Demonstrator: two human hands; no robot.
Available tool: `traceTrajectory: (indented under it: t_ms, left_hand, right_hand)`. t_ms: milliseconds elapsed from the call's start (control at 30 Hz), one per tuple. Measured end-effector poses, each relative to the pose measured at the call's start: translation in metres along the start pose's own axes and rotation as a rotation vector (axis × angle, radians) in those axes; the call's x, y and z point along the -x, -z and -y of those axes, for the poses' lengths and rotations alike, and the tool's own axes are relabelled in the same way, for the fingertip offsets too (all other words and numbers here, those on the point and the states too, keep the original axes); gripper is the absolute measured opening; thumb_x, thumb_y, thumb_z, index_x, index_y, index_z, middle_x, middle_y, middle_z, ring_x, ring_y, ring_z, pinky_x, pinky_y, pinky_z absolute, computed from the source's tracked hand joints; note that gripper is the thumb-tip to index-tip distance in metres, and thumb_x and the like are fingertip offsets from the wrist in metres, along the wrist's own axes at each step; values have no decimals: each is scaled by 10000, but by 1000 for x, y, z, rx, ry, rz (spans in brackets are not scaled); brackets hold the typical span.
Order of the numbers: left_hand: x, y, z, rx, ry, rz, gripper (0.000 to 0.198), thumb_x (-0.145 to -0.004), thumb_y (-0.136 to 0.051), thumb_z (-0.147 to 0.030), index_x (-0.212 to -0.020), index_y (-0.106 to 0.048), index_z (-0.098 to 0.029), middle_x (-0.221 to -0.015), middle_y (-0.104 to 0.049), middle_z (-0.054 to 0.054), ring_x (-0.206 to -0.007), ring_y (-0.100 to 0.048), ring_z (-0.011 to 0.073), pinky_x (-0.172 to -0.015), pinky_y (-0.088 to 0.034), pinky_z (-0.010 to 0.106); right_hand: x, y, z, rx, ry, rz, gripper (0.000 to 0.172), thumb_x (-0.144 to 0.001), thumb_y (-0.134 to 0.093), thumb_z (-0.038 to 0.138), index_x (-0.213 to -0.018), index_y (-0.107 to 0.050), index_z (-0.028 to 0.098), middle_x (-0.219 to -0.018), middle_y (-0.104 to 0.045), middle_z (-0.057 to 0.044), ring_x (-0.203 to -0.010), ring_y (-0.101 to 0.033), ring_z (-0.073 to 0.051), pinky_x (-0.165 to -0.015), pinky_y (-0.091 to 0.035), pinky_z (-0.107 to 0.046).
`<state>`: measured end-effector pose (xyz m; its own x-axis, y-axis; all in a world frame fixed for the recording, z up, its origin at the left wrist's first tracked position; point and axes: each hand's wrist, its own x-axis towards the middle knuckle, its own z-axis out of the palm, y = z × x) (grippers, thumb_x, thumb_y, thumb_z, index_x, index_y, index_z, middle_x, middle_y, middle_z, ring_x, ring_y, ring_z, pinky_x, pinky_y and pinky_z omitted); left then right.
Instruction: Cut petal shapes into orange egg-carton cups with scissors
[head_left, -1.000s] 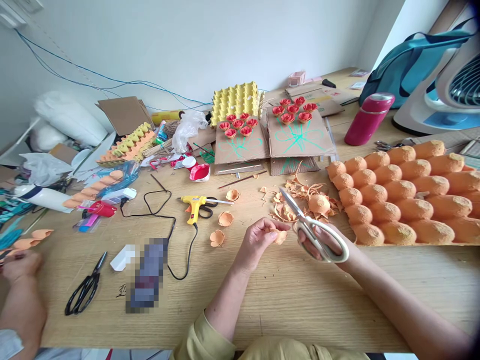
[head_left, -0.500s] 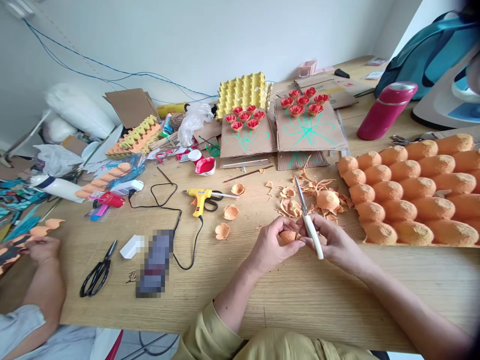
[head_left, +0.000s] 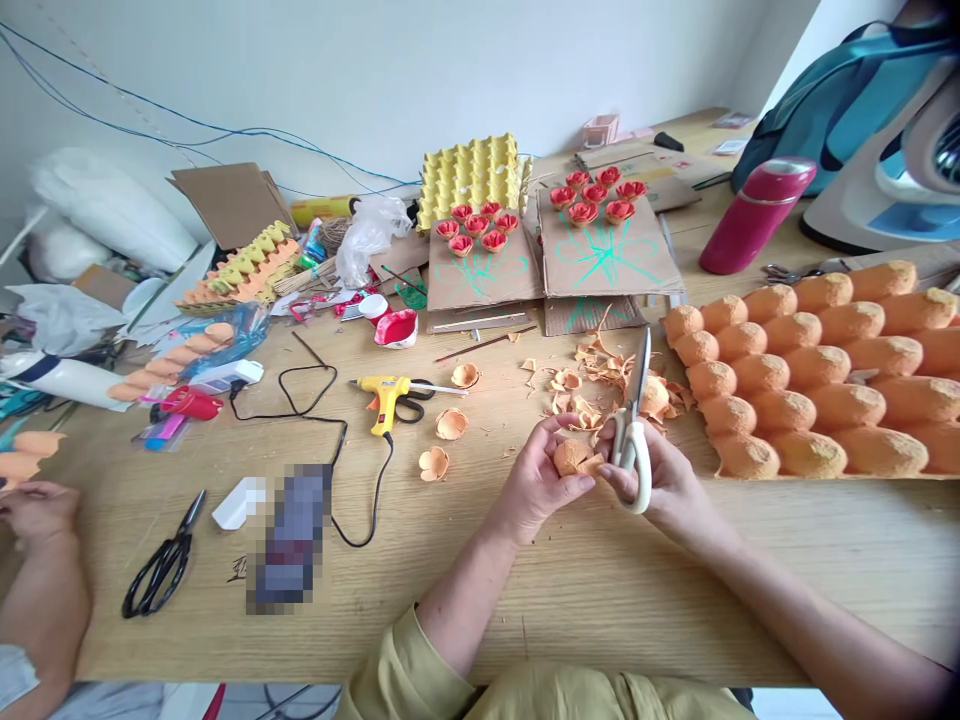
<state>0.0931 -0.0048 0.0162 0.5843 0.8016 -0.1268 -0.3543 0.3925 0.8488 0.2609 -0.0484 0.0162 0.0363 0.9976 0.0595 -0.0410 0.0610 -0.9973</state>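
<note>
Over the table, my left hand (head_left: 538, 482) is closed around a small orange egg-carton cup (head_left: 573, 457), cut along its edge. My right hand (head_left: 667, 482) grips a pair of white-handled scissors (head_left: 634, 440), blades pointing up and away from me. Its fingertips are close to a flap of the cup; whether they touch it I cannot tell. Just beyond the hands lies a heap of orange carton scraps (head_left: 600, 365). To the left, several cut petal-edged cups (head_left: 451, 424) stand in a loose column.
A large orange egg tray (head_left: 795, 370) lies at right, near a pink bottle (head_left: 761, 215). Left are a yellow glue gun (head_left: 384, 400) with its cord and black scissors (head_left: 166, 560). Behind stand cardboard panels (head_left: 487, 270) bearing red flowers. A co-worker's hand (head_left: 37, 515) is far left.
The scissors have turned in my right hand, so both handle loops now show. The cup has tipped in my left hand, showing more of its side. The view has shifted slightly right.
</note>
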Motion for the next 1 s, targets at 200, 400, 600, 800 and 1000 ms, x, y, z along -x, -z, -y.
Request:
traceTrajectory:
  t_ms: [200, 400, 600, 800, 1000]
  left_hand:
    - [0, -5, 5, 170, 134, -52, 649, -661, -850, -167, -1238, -568, -260, -1014, -665, 20, -868, -600, 134, -694, -442, 225]
    - [1, -2, -2, 231, 56, -105, 647, -653, -853, -159, -1236, -589, -252, -987, -639, 15, -834, -568, 98, -705, -430, 201]
    - [2, 9, -13, 189, -90, -166, 592, -681, -830, -168, -1228, -616, -244, -828, -562, -27, -704, -479, 64, -654, -399, 188]
    - [2, 9, -20, 150, -164, -244, 600, -677, -809, -192, -1234, -600, -269, -791, -563, -41, -684, -475, 76, -649, -393, 200]
    - [3, 11, -25, 23, -172, -232, 556, -680, -810, -220, -1198, -611, -263, -855, -615, -32, -760, -528, 95, -762, -428, 234]
  right_hand:
    - [2, -2, -10, 63, 57, -12, 341, -819, -773, 379, -1036, -535, 265, -868, -550, 9, -759, -544, -168, -662, -494, -283]
    - [1, 7, -7, 173, 104, 92, 251, -906, -650, 401, -1049, -512, 249, -923, -573, -20, -810, -542, -189, -678, -460, -300]
    - [-3, 19, 4, 513, 131, 264, 231, -910, -588, 422, -863, -494, 216, -862, -574, -26, -790, -520, -207, -732, -437, -343]
    - [-4, 17, 8, 728, 179, 373, 225, -905, -596, 400, -863, -486, 208, -871, -593, -37, -799, -535, -215, -780, -431, -366]
    - [-5, 15, 13, 766, 217, 429, 213, -905, -600, 376, -846, -477, 213, -845, -595, -37, -799, -536, -212, -787, -429, -360]
